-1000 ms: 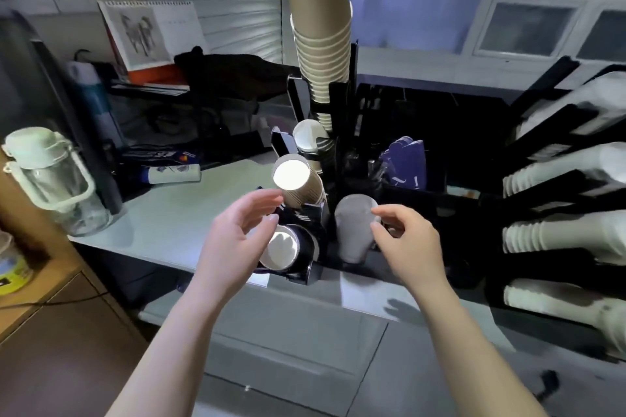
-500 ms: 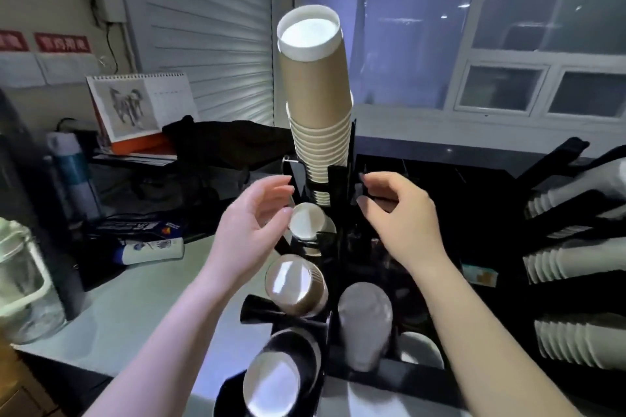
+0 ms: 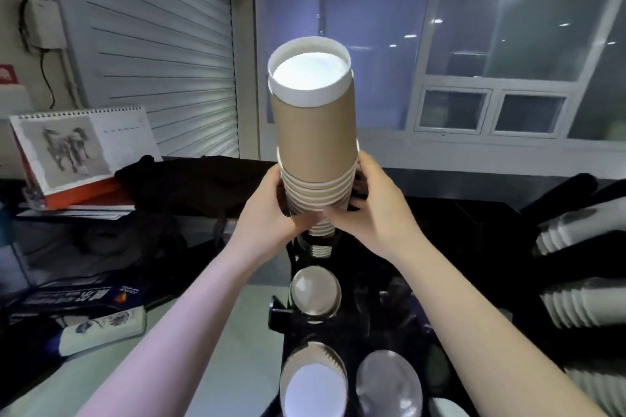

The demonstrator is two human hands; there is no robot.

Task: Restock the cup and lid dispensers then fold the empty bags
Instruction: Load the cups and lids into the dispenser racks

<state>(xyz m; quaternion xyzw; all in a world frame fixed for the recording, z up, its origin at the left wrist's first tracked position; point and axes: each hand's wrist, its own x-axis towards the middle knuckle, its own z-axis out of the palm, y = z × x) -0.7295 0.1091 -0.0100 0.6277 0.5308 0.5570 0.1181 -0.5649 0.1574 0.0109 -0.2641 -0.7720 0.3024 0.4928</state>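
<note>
A tall stack of brown paper cups (image 3: pixel 315 132), upside down with white bottoms up, rises from the top of the black cup dispenser (image 3: pixel 298 315). My left hand (image 3: pixel 271 210) wraps the stack's lower left side. On the lower right side my right hand (image 3: pixel 369 203) grips it. Below, the dispenser's slots show cup ends: a brown cup (image 3: pixel 315 291) in the middle and a white-bottomed cup (image 3: pixel 313 382) at the bottom, beside a grey cup (image 3: pixel 389 382).
Racks of stacked white lids (image 3: pixel 582 308) stand at the right. A desk calendar (image 3: pixel 81 145), dark cloth (image 3: pixel 189 186), booklets (image 3: pixel 78 298) and a tube (image 3: pixel 101 328) lie at the left on the pale counter (image 3: pixel 210 359). A shutter and windows are behind.
Both hands rose from beside the dispenser and closed around the lower part of the cup stack. The view tilted upward and came closer.
</note>
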